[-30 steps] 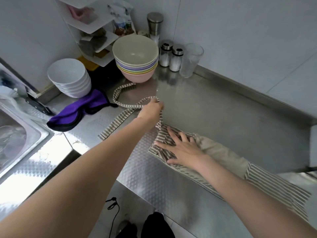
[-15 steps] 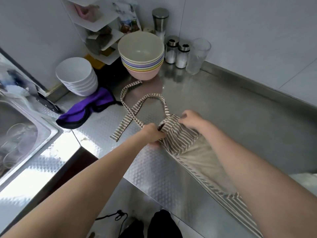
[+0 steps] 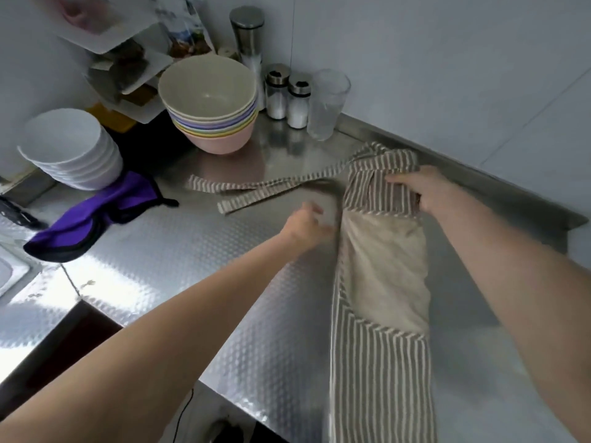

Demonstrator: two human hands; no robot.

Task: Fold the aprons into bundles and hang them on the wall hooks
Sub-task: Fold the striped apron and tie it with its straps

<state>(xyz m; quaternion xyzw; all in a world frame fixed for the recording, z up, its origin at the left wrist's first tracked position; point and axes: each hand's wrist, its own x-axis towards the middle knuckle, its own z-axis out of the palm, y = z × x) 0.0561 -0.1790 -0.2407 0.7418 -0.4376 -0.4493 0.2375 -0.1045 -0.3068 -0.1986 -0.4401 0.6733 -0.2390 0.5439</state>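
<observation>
A striped brown-and-cream apron (image 3: 383,273) with a plain beige middle panel lies folded into a long narrow strip on the steel counter (image 3: 166,251), running from the back wall toward me. Its striped straps (image 3: 256,190) trail out to the left across the counter. My right hand (image 3: 419,190) grips the apron's far, striped end and holds it a little above the counter. My left hand (image 3: 307,225), blurred, is at the strip's left edge with fingers curled; whether it pinches cloth is unclear. No wall hooks are in view.
A stack of pastel bowls (image 3: 209,103) and a stack of white bowls (image 3: 68,148) stand at the back left, with a purple cloth (image 3: 92,219) in front. Two shakers (image 3: 287,97), a steel canister (image 3: 248,36) and a glass (image 3: 326,103) line the wall. A sink edge (image 3: 12,276) lies far left.
Both hands have carried the apron's top end right and toward the back wall. The strip now lies straighter, and the straps have been dragged right, stretched flat.
</observation>
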